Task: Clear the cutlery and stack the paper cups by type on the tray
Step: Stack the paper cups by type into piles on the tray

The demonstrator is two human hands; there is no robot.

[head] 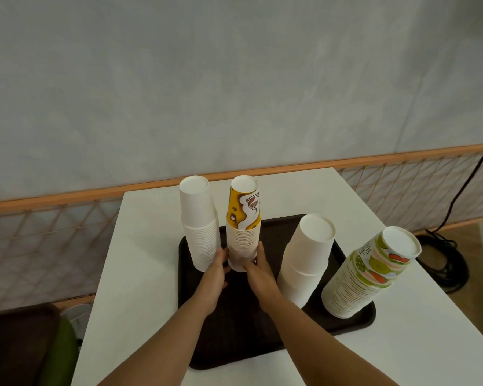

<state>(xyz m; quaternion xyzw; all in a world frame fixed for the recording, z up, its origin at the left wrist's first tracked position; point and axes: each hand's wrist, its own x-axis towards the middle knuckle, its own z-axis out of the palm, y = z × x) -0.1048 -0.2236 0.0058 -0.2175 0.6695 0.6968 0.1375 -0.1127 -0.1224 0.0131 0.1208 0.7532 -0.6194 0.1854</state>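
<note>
Four upside-down stacks of paper cups stand on a dark brown tray (pixel 234 330). At the back left is a plain white stack (pixel 200 227). Beside it is a stack topped by a yellow coffee-print cup (pixel 243 218); my left hand (pixel 216 271) and my right hand (pixel 258 270) grip its base from both sides. A wider white stack (pixel 307 257) stands to the right. At the tray's right edge is a stack with a fruit print (pixel 368 274). No cutlery is in view.
The tray lies on a white table (pixel 140 260) against a grey wall. A low lattice fence runs behind it. A black cable (pixel 444 263) lies coiled on the floor at the right. A dark seat and something green (pixel 62 355) sit at the lower left.
</note>
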